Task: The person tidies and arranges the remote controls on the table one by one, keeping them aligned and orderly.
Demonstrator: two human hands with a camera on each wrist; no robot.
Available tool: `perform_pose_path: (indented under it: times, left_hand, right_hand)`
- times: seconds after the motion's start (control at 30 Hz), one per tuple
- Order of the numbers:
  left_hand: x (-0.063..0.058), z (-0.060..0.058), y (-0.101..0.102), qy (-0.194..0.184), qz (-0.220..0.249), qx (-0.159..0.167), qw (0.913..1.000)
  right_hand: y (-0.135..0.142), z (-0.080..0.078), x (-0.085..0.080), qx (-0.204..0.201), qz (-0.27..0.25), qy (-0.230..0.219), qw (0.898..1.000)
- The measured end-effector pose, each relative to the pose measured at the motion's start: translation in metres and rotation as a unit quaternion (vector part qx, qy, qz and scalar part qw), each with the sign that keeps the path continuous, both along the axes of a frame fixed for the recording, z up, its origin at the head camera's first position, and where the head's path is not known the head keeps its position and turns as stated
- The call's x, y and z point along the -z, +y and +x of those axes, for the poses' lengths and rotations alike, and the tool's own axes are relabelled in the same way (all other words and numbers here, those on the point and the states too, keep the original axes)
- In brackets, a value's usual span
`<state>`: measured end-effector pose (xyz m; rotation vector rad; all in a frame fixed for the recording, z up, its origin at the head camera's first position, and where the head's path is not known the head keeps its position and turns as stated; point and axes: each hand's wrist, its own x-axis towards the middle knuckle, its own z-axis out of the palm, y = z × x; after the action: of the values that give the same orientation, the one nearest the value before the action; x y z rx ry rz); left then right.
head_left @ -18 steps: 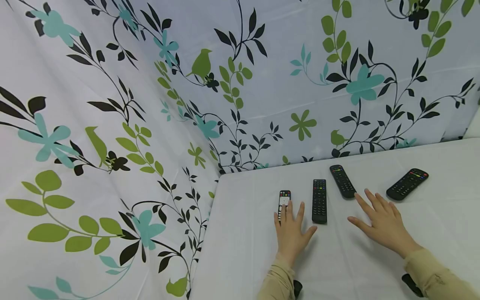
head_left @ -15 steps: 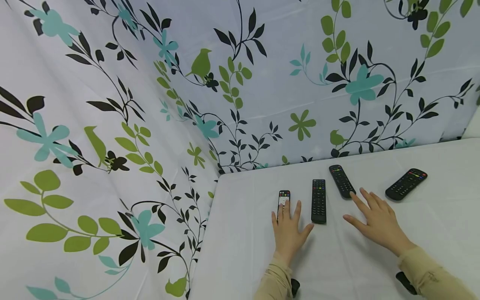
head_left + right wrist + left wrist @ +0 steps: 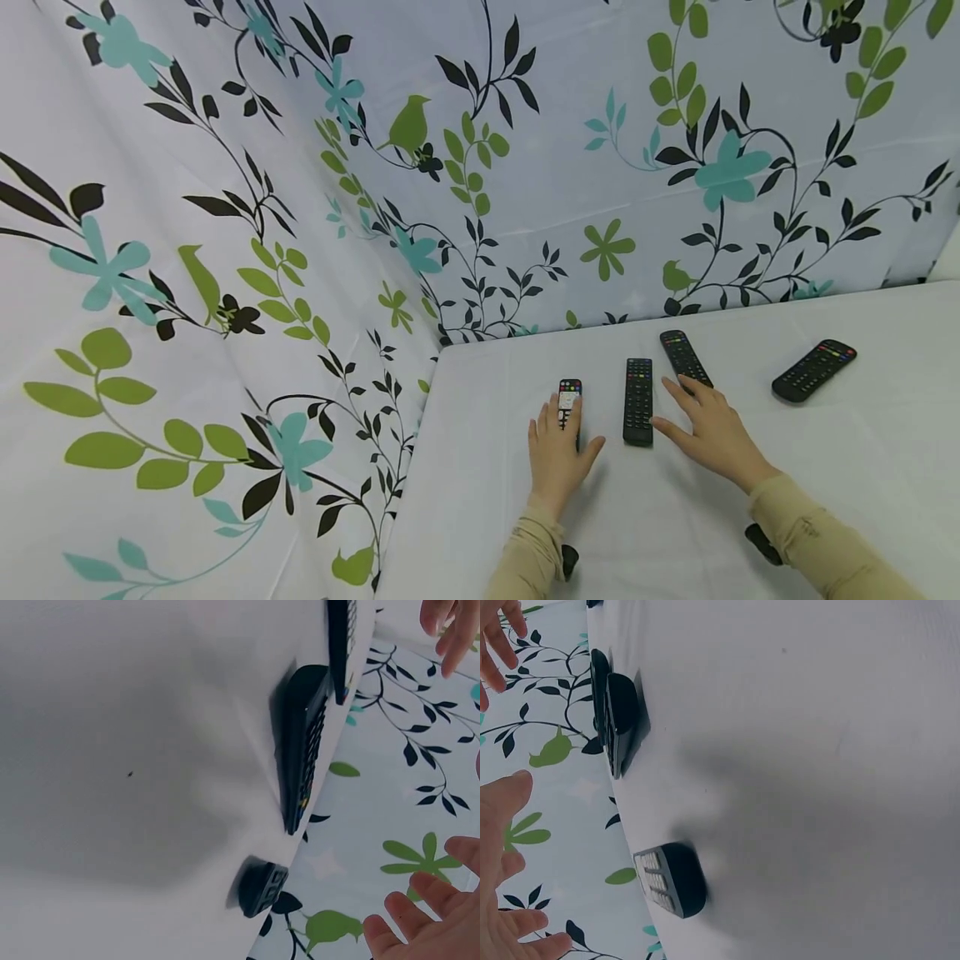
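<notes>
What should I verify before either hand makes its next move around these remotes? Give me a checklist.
1. Left hand free: ok, holding nothing.
2. Right hand free: ok, holding nothing.
3. White-buttoned remote uncovered: not ok, the left hand partly hides it in the head view.
4. Far-right remote uncovered: ok, in full head view.
5. Alignment: not ok, the far-right remote and the neighbouring remote slant opposite ways.

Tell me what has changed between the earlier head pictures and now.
The right hand has moved left, its fingers now overlapping the near end of the third remote from the left in the head view. The left hand has shifted slightly left. Neither has gripped anything. The four remotes lie as before.
</notes>
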<state>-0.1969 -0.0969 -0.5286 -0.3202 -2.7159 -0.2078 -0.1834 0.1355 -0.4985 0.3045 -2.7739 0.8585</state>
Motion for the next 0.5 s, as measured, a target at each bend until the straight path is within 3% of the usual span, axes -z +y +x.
perform_pose_path:
  times: [0.37, 0.5]
  left_hand:
    - [-0.014, -0.011, -0.012, -0.029, 0.026, 0.003, 0.9992]
    - [-0.014, -0.016, -0.017, -0.038, 0.011, -0.001, 0.9992]
  right_hand:
    - [-0.036, -0.018, 0.003, -0.025, -0.042, -0.036, 0.998]
    - [-0.050, -0.024, 0.008, -0.029, -0.050, -0.043, 0.997]
